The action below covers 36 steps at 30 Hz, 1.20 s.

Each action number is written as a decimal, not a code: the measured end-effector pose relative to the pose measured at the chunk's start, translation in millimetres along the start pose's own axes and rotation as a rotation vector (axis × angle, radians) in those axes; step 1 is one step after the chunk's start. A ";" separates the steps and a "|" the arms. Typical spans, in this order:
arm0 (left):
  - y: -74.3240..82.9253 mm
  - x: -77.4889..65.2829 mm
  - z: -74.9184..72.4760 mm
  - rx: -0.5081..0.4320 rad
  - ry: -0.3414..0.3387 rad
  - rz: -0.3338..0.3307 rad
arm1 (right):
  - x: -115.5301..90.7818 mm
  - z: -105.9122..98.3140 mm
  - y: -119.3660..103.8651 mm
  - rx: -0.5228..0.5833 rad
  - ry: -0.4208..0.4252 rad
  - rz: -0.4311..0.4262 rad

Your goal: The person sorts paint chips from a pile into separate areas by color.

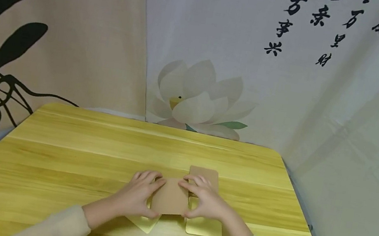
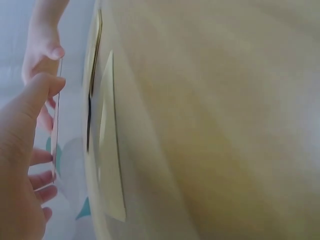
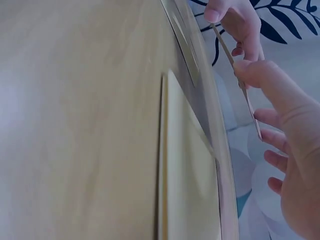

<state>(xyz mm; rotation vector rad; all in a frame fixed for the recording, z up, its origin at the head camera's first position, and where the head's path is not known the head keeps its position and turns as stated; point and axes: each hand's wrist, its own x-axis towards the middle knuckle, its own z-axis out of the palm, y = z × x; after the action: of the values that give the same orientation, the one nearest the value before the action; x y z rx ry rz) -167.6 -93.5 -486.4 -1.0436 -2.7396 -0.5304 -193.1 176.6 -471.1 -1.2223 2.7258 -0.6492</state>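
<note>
A thin brown card [image 1: 170,197] with a plain face is raised above the table between my two hands. My left hand [image 1: 140,194] pinches its left edge, with the thumb low and the fingers at the upper side. On the opposite edge, my right hand [image 1: 206,201] holds it the same way. In the left wrist view the card [image 2: 55,120] appears edge-on, off the tabletop. Below the left hand lies a yellowish card [image 1: 146,224], partly hidden. Another yellowish card [image 1: 205,227] with rounded corners lies under the right hand.
A second brown card [image 1: 205,173] lies behind the right hand, above the yellowish one. All rest on a wood-grain table [image 1: 96,136]. Behind its far edge hangs a printed curtain [image 1: 288,109] with a lotus and black characters.
</note>
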 end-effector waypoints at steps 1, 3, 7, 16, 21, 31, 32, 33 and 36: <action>-0.4 4.0 0.7 -0.004 0.002 0.006 | -0.9 -1.8 2.5 0.006 0.004 0.004; -1.4 11.7 2.5 -0.007 0.002 0.021 | -2.4 -5.4 7.4 0.022 0.013 0.011; -3.1 27.2 6.0 -0.005 -0.009 0.042 | -5.8 -11.4 18.3 0.035 0.031 0.008; -7.1 60.6 15.8 0.004 -0.038 0.070 | -12.2 -19.7 42.2 0.000 0.045 0.051; -7.3 78.6 21.2 -0.002 -0.055 0.066 | -14.4 -24.0 54.6 0.010 0.055 0.089; -6.8 106.4 31.7 -0.018 -0.101 0.042 | -17.6 -33.1 74.1 0.027 0.045 0.155; -6.3 109.0 32.4 -0.021 -0.108 0.035 | -17.9 -33.9 76.0 0.030 0.043 0.165; -5.7 111.6 33.2 -0.026 -0.116 0.027 | -18.4 -34.8 77.9 0.034 0.039 0.176; -4.8 118.8 37.8 -0.033 -0.142 0.003 | -19.8 -37.0 84.1 0.030 0.019 0.199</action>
<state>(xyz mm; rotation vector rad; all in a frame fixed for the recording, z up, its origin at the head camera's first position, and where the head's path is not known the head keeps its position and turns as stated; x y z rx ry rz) -260.0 -9.7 -490.2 -1.1348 -2.8596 -0.5226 -247.1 253.4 -474.1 -0.9265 2.7940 -0.6775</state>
